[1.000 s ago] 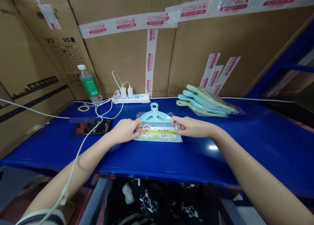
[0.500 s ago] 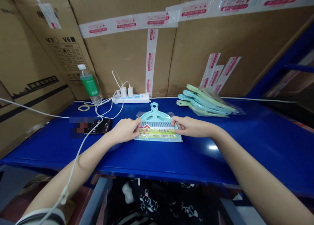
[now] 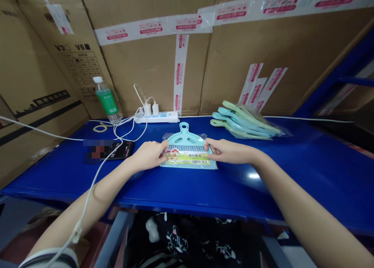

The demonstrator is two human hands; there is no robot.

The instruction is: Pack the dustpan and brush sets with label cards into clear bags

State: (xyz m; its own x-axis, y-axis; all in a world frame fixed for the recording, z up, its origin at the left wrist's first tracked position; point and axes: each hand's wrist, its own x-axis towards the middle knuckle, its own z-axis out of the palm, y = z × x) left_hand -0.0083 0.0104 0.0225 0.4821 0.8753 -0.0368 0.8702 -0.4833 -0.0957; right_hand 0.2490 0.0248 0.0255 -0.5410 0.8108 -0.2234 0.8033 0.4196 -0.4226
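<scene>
A light-blue dustpan set [image 3: 184, 137] lies flat in a clear plastic bag on the blue table, with its looped handle pointing away from me. A printed paper label [image 3: 188, 157] crosses its lower part. My left hand [image 3: 149, 156] pinches the set's left edge, and my right hand [image 3: 224, 151] pinches its right edge. The fingertips of both hands rest on the label's ends. A white cable lies across my left forearm.
A blue metal table [image 3: 263, 194] carries a stack of bagged green and blue dustpans [image 3: 244, 126], a white power strip [image 3: 156, 117] with chargers, a green-labelled water bottle [image 3: 106, 100], a black phone [image 3: 119, 150] and loose white cables. Cardboard boxes [image 3: 152, 73] stand behind.
</scene>
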